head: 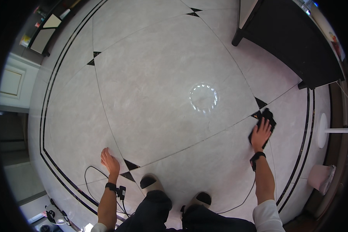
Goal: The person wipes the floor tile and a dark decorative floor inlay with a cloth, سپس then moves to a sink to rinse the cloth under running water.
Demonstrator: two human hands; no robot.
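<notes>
My right hand (261, 134) lies flat with spread fingers on a black cloth (269, 119), which rests on the pale tiled floor (168, 87) at the right, beside a black corner inlay. Part of the cloth is hidden under the palm. At the lower left, my left hand (109, 162) is held near the floor with its fingers extended and close together, and nothing shows in it. Each wrist wears a black strap; a small black device (121, 192) with a cable sits by the left one.
A dark cabinet (287, 43) on short legs stands at the upper right. Along the right wall are a round white base (322, 130) with a pole and a pink bin (319, 177) with a liner. Cables (88, 185) loop near my left arm. My shoes (151, 183) stand at the bottom centre.
</notes>
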